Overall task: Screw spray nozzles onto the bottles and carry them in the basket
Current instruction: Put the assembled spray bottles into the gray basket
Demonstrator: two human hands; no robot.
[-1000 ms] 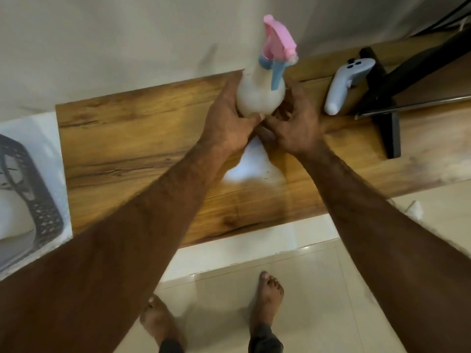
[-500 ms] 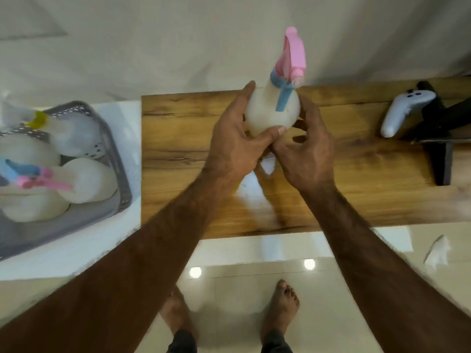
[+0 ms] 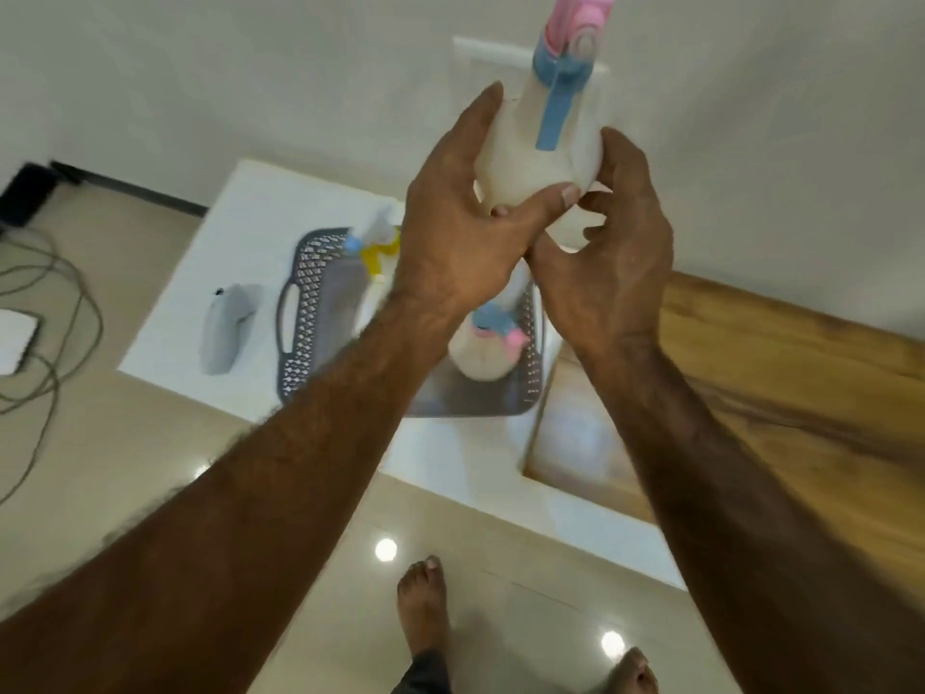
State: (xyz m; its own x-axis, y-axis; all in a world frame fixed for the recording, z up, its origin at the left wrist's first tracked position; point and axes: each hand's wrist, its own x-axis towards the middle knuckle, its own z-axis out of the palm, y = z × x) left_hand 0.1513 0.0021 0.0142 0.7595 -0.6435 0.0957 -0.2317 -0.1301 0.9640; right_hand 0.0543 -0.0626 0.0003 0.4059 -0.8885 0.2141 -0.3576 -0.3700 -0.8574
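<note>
A white spray bottle with a pink and blue nozzle is held upright in the air, in front of the wall. My left hand wraps its left side and base, thumb across the bottom. My right hand cups the bottle's right side and underside. Below my hands a grey perforated basket stands on a white table. It holds a white bottle with a pink and blue nozzle and one with a yellow nozzle, both partly hidden by my left arm.
A grey controller lies on the white table left of the basket. A wooden table adjoins on the right. Cables and a white device lie on the tiled floor at left. My bare feet stand below.
I have turned left and lifted the bottle off the wooden table; it now hangs above the basket, which has come toward the middle of the view. Both hands stay on the bottle.
</note>
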